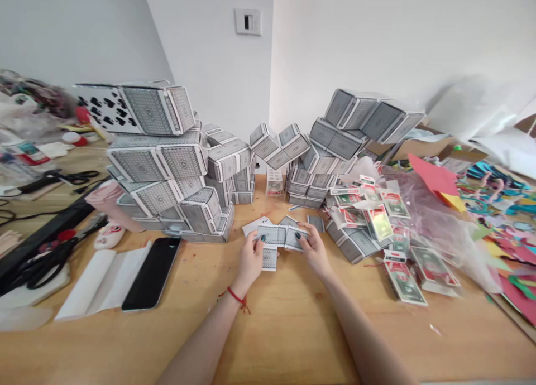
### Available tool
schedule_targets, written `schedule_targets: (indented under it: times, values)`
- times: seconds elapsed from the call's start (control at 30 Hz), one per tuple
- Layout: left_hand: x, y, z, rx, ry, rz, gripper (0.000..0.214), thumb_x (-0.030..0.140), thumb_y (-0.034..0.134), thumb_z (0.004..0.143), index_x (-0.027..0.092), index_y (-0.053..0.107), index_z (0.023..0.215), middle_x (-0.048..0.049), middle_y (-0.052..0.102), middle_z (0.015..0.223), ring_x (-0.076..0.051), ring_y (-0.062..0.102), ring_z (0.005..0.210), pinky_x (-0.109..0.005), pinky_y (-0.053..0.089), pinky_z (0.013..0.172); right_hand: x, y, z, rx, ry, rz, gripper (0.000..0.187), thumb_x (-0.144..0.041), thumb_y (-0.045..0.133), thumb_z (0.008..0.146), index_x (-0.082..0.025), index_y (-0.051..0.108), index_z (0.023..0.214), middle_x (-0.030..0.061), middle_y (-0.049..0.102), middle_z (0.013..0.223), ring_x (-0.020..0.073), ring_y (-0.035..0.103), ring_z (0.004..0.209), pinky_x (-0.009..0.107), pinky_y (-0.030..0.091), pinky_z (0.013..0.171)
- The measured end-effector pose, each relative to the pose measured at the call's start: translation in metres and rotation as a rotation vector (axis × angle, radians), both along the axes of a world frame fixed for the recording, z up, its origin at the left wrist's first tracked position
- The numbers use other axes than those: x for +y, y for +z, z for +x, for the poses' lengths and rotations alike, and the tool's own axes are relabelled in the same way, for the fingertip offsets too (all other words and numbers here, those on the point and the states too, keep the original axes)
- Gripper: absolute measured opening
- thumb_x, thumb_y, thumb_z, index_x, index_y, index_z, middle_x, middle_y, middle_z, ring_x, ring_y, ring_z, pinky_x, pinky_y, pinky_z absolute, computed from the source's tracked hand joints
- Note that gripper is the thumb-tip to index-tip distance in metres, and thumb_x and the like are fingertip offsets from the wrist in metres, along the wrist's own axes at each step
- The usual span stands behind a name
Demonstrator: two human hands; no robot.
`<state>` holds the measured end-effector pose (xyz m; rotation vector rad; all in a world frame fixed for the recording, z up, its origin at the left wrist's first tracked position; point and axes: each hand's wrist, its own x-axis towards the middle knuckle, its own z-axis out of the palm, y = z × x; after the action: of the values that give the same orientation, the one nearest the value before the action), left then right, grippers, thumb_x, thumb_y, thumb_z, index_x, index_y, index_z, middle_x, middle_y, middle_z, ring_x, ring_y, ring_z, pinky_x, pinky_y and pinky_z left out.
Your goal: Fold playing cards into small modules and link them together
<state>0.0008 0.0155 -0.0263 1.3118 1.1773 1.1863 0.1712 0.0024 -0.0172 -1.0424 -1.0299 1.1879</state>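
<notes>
My left hand point(250, 259) and my right hand point(313, 250) meet over the wooden table point(288, 329), both pinching a small folded piece of grey patterned playing cards point(280, 237). The left thumb lies on its left card, the right thumb on its right card, and one card hangs down below. A few loose cards point(316, 223) lie flat just behind the hands. A red string bracelet point(238, 298) circles my left wrist.
Stacks of card cubes stand at the left point(163, 162) and at the back right point(347, 134). Opened card packs point(402, 273) lie to the right beside coloured paper scraps point(502, 229). A black phone point(153, 273), white paper point(96, 282) and scissors point(42, 262) lie at the left.
</notes>
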Motion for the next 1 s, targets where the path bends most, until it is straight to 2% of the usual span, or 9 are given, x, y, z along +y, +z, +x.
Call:
schedule_targets:
  times: [0.07, 0.17, 0.33, 0.6, 0.77, 1.0]
  values:
    - [0.000, 0.000, -0.001, 0.019, 0.007, 0.012, 0.029, 0.032, 0.044, 0.078, 0.016, 0.049, 0.102, -0.0055, 0.063, 0.075, -0.015, 0.060, 0.056, -0.026, 0.048, 0.050, -0.002, 0.002, 0.000, 0.015, 0.045, -0.025, 0.034, -0.038, 0.054, 0.073, -0.025, 0.045, 0.103, 0.0020, 0.053, 0.089, 0.0144, 0.054, 0.067, 0.026, 0.049, 0.050]
    - [0.000, 0.001, -0.001, 0.033, 0.008, 0.024, 0.029, 0.031, 0.044, 0.078, 0.016, 0.049, 0.102, -0.0049, 0.062, 0.073, -0.015, 0.060, 0.054, -0.025, 0.048, 0.048, -0.003, 0.001, -0.001, 0.013, 0.050, -0.040, 0.033, -0.039, 0.052, 0.074, -0.023, 0.049, 0.103, 0.0044, 0.052, 0.095, 0.0168, 0.056, 0.071, 0.030, 0.053, 0.052]
    - [-0.001, 0.002, 0.000, 0.053, 0.004, 0.008, 0.030, 0.032, 0.044, 0.078, 0.016, 0.049, 0.103, -0.0029, 0.061, 0.069, -0.013, 0.058, 0.051, -0.022, 0.046, 0.046, -0.003, -0.005, -0.003, -0.094, -0.056, -0.006, 0.033, -0.039, 0.051, 0.073, -0.021, 0.052, 0.101, 0.0068, 0.054, 0.101, 0.0176, 0.059, 0.068, 0.034, 0.055, 0.055]
    - [-0.003, 0.001, -0.001, 0.044, 0.030, 0.015, 0.029, 0.032, 0.047, 0.077, 0.016, 0.050, 0.102, -0.0020, 0.059, 0.064, -0.014, 0.058, 0.050, -0.023, 0.046, 0.046, -0.008, -0.002, -0.007, -0.171, -0.105, 0.018, 0.028, -0.035, 0.050, 0.074, -0.022, 0.054, 0.099, 0.0068, 0.056, 0.098, 0.0167, 0.061, 0.059, 0.033, 0.054, 0.055]
    - [-0.003, 0.002, -0.002, 0.052, 0.049, 0.015, 0.029, 0.031, 0.049, 0.075, 0.016, 0.052, 0.100, -0.0011, 0.057, 0.060, -0.014, 0.056, 0.050, -0.023, 0.046, 0.047, -0.008, -0.005, -0.009, -0.190, -0.178, 0.032, 0.030, -0.033, 0.055, 0.071, -0.021, 0.056, 0.098, 0.0069, 0.057, 0.097, 0.0192, 0.060, 0.073, 0.031, 0.055, 0.055]
    - [-0.005, 0.003, -0.001, 0.058, 0.010, 0.014, 0.028, 0.032, 0.048, 0.076, 0.017, 0.051, 0.100, -0.0021, 0.058, 0.064, -0.015, 0.057, 0.054, -0.025, 0.047, 0.051, -0.008, -0.002, -0.015, -0.077, -0.191, -0.009, 0.039, -0.032, 0.063, 0.065, -0.020, 0.054, 0.100, 0.0060, 0.058, 0.096, 0.0181, 0.060, 0.072, 0.035, 0.057, 0.058]
